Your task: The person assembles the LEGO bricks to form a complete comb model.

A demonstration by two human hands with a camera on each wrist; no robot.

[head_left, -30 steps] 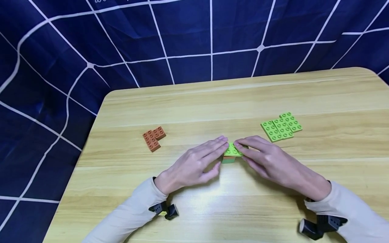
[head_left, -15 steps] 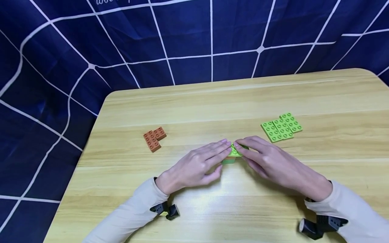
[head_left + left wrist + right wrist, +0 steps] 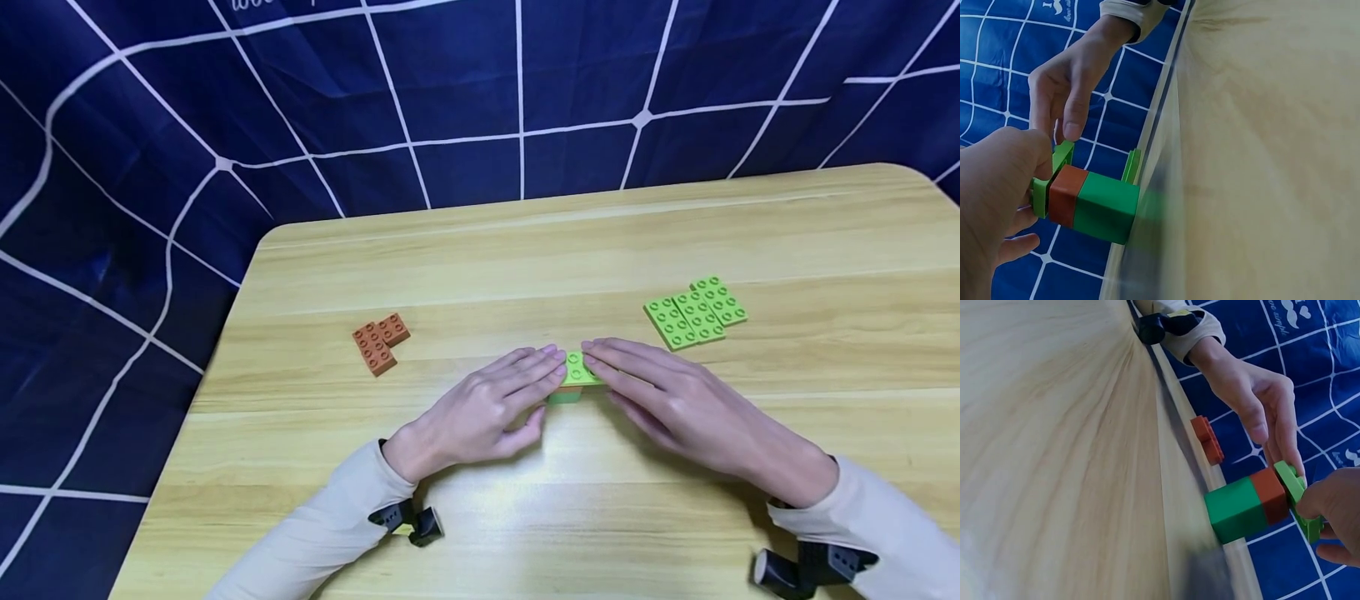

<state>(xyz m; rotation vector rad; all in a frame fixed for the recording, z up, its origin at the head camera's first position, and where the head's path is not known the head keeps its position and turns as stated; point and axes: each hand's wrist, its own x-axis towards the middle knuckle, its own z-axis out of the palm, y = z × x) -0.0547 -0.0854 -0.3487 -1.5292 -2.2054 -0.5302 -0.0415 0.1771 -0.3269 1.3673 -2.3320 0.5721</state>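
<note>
Lime plate [image 3: 575, 367] | studs up | long axis left-right | fingers [image 3: 531, 367] at ends

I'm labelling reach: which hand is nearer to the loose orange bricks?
Left. The left hand is right of the loose orange bricks; the right hand is farther right, at the right end of the lime plate.

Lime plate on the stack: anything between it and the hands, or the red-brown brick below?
Nothing visible. Left hand and right hand have fingers on the lime plate; no other piece shows between it and the red-brown brick.
</note>
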